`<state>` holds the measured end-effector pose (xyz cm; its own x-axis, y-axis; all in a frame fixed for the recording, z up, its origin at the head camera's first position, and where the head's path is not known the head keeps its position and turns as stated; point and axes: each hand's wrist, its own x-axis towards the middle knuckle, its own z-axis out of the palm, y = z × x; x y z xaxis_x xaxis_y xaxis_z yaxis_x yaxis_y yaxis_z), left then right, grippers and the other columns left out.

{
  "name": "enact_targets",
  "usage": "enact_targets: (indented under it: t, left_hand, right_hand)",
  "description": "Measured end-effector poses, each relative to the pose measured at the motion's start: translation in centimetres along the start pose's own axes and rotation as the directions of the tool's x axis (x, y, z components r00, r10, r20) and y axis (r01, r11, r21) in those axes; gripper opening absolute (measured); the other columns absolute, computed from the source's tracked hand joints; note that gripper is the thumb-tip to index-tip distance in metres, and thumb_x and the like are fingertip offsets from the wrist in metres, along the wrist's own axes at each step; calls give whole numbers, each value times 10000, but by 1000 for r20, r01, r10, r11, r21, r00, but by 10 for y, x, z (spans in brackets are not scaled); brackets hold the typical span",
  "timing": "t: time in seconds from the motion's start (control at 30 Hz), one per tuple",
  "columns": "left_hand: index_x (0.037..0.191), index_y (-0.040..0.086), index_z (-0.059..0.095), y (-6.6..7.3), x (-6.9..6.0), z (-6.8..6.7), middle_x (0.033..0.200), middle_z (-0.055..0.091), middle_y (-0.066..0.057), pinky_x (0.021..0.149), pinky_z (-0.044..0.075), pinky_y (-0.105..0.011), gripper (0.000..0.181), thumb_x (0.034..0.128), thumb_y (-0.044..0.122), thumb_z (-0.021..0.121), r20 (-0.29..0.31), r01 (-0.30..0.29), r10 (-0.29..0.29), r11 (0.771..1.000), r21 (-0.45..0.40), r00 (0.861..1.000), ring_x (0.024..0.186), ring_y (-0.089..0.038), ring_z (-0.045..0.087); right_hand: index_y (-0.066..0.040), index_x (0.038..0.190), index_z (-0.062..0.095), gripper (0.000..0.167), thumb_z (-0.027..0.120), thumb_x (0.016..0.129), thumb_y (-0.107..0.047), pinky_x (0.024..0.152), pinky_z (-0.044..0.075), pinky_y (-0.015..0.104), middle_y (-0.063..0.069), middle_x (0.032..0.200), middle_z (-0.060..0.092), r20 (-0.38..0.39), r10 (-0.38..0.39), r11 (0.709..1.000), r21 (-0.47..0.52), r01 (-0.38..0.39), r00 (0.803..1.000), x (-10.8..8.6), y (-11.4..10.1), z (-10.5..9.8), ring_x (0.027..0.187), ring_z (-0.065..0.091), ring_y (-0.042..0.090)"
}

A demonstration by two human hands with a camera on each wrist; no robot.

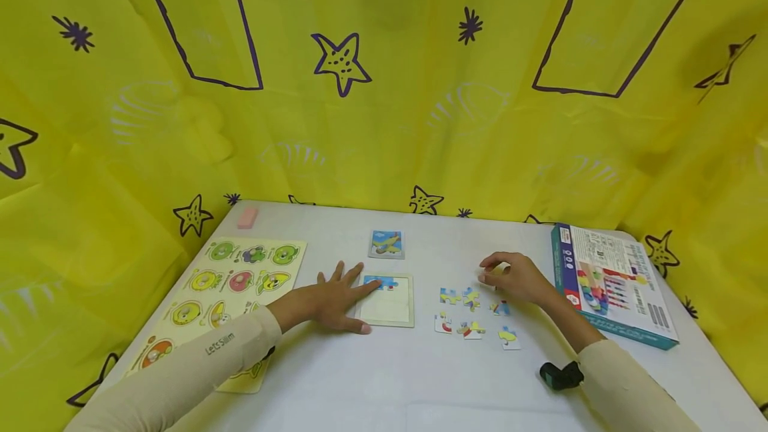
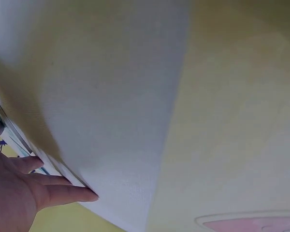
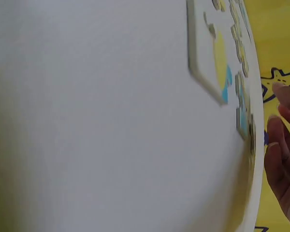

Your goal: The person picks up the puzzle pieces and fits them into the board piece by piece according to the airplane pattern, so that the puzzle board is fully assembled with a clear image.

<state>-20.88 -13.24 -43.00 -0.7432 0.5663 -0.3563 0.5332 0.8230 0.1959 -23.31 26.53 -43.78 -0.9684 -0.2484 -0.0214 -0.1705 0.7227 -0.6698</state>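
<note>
The puzzle tray [image 1: 393, 309] lies below frame centre; the left hand [image 1: 334, 301], grip released, spreads over its edge, perhaps steadying it; loose pieces [image 1: 472, 299] sit rightward, probably for reach; whether the right hand [image 1: 515, 277] grasps one, I cannot tell.

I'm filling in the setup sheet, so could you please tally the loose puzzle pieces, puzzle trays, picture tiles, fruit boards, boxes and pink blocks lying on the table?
Loose puzzle pieces: 6
Puzzle tray: 1
Picture tile: 1
Fruit board: 1
Box: 1
Pink block: 1
Total: 11
</note>
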Motion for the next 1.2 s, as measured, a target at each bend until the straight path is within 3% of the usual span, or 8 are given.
enact_targets:
  t: [0.23,0.53,0.83,1.0,1.2]
  left_hand:
    - [1609,331,208,-1,-1,-1,1688,82,-169,1066,199,-801,909,876,703,595,0,-1,1,1000,-12,1000,1486,-583,56]
    - [1608,329,213,-3,0,0,1686,90,-175,1058,208,-805,903,879,706,589,-14,-12,12,1000,-5,1000,1483,-589,64]
    - [1609,327,209,-2,-1,-1,1686,87,-173,1061,210,-802,908,877,707,590,-7,-9,9,1000,-7,1000,1485,-585,63]
    - [1607,334,213,-1,0,-1,1688,90,-166,1063,213,-798,903,877,709,589,-5,-4,4,1000,-4,1000,1487,-580,72]
    - [1607,338,212,0,0,0,1688,96,-162,1065,210,-798,905,874,709,592,-6,-2,2,1000,-6,1000,1486,-581,75]
  right_hand:
    - [-43,1098,709,298,768,887,-244,911,472,518,134,1077,692,-31,48,992,-115,-51,998,-8,7,-3,1022,588,326]
    - [-8,1204,658,456,769,891,-320,918,486,564,248,1184,636,0,148,974,-176,-146,989,-9,7,-7,1072,578,413]
    - [2,1141,638,406,773,890,-286,889,499,494,206,1126,642,-4,175,973,-150,-174,985,-10,7,-7,984,577,331]
    - [18,1158,579,395,763,899,-218,761,469,349,132,1002,629,2,141,985,-99,-140,990,-11,7,-5,890,561,255]
    - [6,1171,565,298,689,931,-121,706,436,305,136,965,642,1,69,996,-50,-69,998,-12,5,-3,851,562,246]
